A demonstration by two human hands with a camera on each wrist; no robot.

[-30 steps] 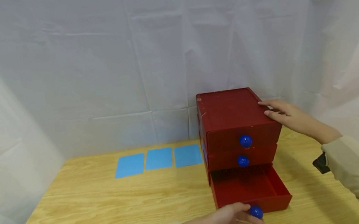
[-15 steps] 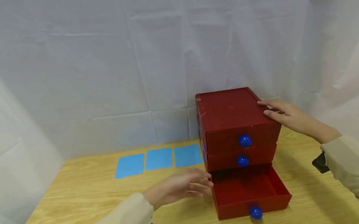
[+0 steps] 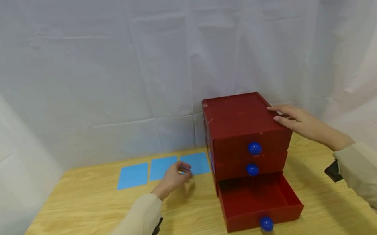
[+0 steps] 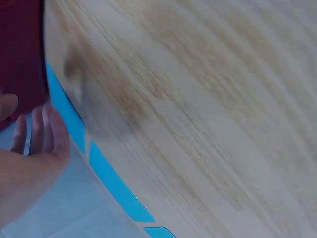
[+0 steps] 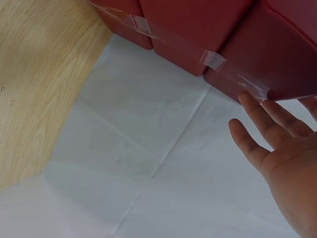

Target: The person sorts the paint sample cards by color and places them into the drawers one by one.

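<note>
A red three-drawer chest (image 3: 239, 120) with blue knobs stands at the back right of the wooden table (image 3: 80, 225). Its bottom drawer (image 3: 259, 210) is pulled out and looks empty. My right hand (image 3: 295, 120) rests with straight fingers on the chest's top right edge; the right wrist view shows the same hand (image 5: 277, 144) flat beside the chest's side (image 5: 198, 29). My left hand (image 3: 175, 175) reaches over the table to three blue cards lying in a row, its fingertips at the gap between the middle card (image 3: 159, 166) and the right card (image 3: 198, 162). It holds nothing.
The left card (image 3: 133, 175) lies apart from my hand. White cloth (image 3: 97, 86) hangs behind and at both sides of the table. In the left wrist view the blue cards (image 4: 116, 186) show edge-on past my fingers (image 4: 47, 131), with bare wood (image 4: 208, 99) beyond.
My left hand has let go of the bottom drawer's knob and moved left and back to the blue cards. The drawer stays pulled out. My right hand has not moved.
</note>
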